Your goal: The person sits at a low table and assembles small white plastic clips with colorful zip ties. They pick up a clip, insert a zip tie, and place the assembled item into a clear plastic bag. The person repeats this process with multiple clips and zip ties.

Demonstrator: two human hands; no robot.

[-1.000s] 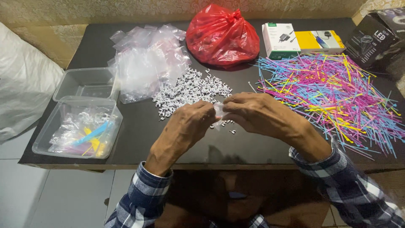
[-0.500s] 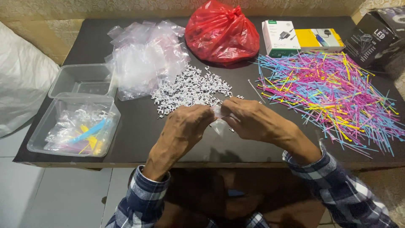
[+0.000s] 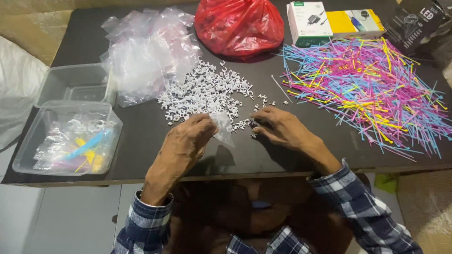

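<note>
Both hands were down near the front edge of the table, roughly in the middle. Our left hand had its fingers pinched closed on a small clear plastic bag, holding it up just off the surface with the bag hanging toward the right. Our right hand sat just beside it, fingers curled down onto a few loose white clips at the near edge of the pile; we honestly couldn't tell if it had actually grabbed any or was only touching them.

That big pile of white cable clips was spread out right behind the hands, around the table's center. Behind and left of it lay a heap of empty clear bags, and at the back edge sat a red plastic bag, bunched up and full. A huge spread of colourful cable ties in pink, blue and yellow covered the right side, running out to the right edge. Two small product boxes sat at the back right, one white and one yellow.

Over at the left edge we had two clear plastic tubs: the front one held filled little bags, the one behind it looked bare.
</note>
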